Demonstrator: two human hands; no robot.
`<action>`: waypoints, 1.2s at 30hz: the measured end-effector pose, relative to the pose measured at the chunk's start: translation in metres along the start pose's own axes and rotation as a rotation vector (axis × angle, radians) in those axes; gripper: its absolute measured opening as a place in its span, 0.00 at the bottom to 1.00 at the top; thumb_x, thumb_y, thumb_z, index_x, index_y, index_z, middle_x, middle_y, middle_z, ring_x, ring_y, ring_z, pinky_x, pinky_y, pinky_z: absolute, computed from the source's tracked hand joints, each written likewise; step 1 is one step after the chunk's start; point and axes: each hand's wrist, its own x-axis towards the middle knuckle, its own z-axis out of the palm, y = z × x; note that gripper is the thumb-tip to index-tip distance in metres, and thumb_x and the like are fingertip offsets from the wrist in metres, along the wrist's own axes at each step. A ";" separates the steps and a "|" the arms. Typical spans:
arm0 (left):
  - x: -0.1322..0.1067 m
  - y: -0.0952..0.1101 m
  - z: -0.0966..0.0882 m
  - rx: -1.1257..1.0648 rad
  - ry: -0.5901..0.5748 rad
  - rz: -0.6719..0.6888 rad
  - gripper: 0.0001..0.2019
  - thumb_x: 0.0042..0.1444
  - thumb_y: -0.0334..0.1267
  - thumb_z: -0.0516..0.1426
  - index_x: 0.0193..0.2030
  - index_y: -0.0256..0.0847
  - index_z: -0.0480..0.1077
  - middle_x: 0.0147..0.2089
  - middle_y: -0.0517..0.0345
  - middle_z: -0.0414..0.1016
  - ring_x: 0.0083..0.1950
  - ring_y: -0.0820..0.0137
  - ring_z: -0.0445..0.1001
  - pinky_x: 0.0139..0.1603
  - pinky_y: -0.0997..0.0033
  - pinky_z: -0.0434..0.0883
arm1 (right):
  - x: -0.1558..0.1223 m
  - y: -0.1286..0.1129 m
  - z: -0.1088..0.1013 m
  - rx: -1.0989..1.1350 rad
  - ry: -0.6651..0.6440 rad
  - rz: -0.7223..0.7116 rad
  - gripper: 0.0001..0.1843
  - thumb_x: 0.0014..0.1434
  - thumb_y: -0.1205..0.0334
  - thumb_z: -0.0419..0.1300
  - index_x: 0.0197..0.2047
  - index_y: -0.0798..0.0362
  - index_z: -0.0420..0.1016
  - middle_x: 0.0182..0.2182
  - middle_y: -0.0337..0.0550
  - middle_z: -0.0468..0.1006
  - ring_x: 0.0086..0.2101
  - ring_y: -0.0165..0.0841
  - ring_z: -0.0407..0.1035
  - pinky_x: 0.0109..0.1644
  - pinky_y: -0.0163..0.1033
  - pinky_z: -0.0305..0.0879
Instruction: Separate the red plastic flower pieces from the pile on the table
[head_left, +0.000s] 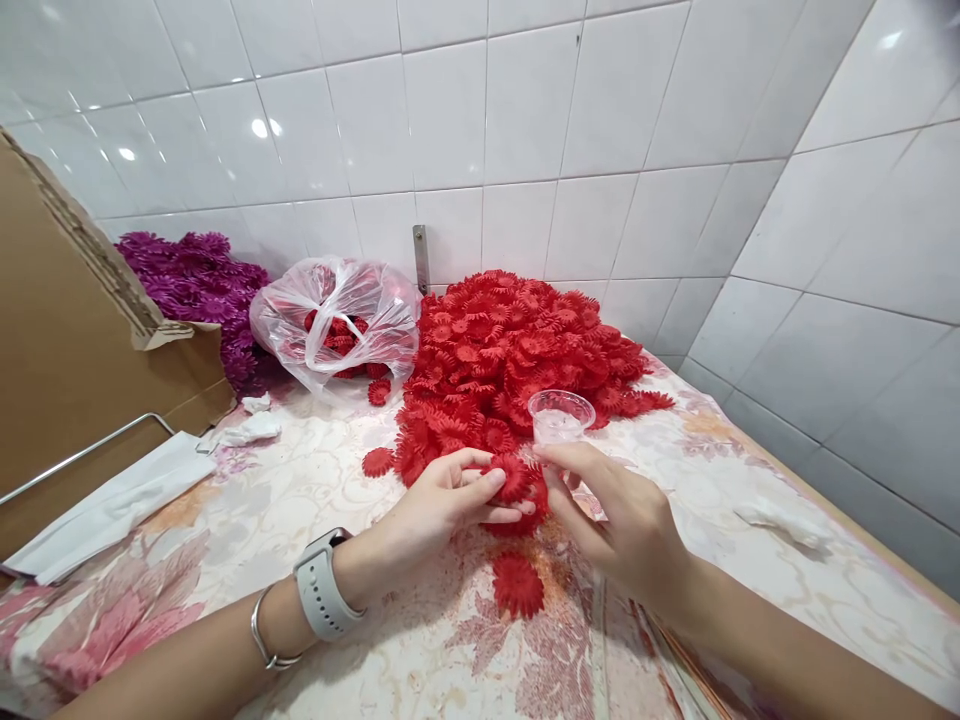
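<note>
My left hand (457,492), with a watch and a bangle on its wrist, is closed on a red artificial flower (513,479), thumb on the near side of its petals. Just right of that flower, my right hand (609,510) has thumb and forefinger drawn close together; whatever sits between them is too small to make out. Behind the right fingertips stands a clear plastic cup (559,425) with whitish stuff inside. Nearer to me, a single red flower head (517,585) lies flat on the patterned tablecloth (420,620).
A big heap of red flower heads (510,340) rises behind my hands against the tiled wall. To its left are a tied plastic bag (337,330) of red pieces, purple flowers (199,285) and a cardboard box (82,330). Thin sticks (686,665) lie under my right forearm.
</note>
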 end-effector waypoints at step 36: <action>-0.001 0.002 0.001 0.434 0.117 0.100 0.16 0.42 0.40 0.62 0.17 0.38 0.58 0.12 0.70 0.60 0.12 0.82 0.58 0.14 0.81 0.55 | 0.004 -0.021 0.003 0.695 -0.125 0.933 0.12 0.54 0.55 0.58 0.25 0.54 0.71 0.19 0.37 0.71 0.22 0.28 0.66 0.27 0.33 0.62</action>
